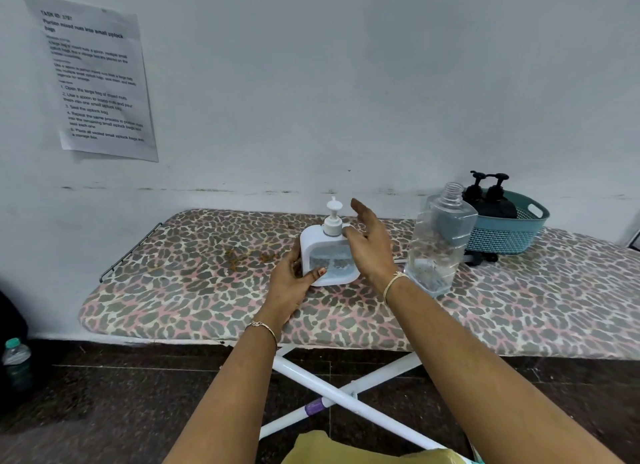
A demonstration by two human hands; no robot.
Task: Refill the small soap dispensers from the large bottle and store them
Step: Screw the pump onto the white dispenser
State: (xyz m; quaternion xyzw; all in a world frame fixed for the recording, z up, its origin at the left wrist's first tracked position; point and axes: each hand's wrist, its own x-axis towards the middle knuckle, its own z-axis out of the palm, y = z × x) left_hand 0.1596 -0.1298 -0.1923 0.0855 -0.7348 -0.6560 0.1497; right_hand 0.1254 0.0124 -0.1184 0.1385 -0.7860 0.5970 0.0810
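Left hand (289,285) grips white pump dispenser (329,255) at its lower left corner, thumb across the front. Dispenser stands upright on leopard-print ironing board (173,290), part-filled with clear liquid. Right hand (369,247) is loose, fingers extended, holding nothing, just beside dispenser's right shoulder; contact unclear. Large clear bottle (440,241), uncapped and upright, stands right of that hand with little liquid at the bottom. Teal basket (512,236) behind it holds two black pump dispensers (485,196). Wall sheet (93,79) reads "Portion mixed nuts into small ziplock bags"; smaller print blurred.
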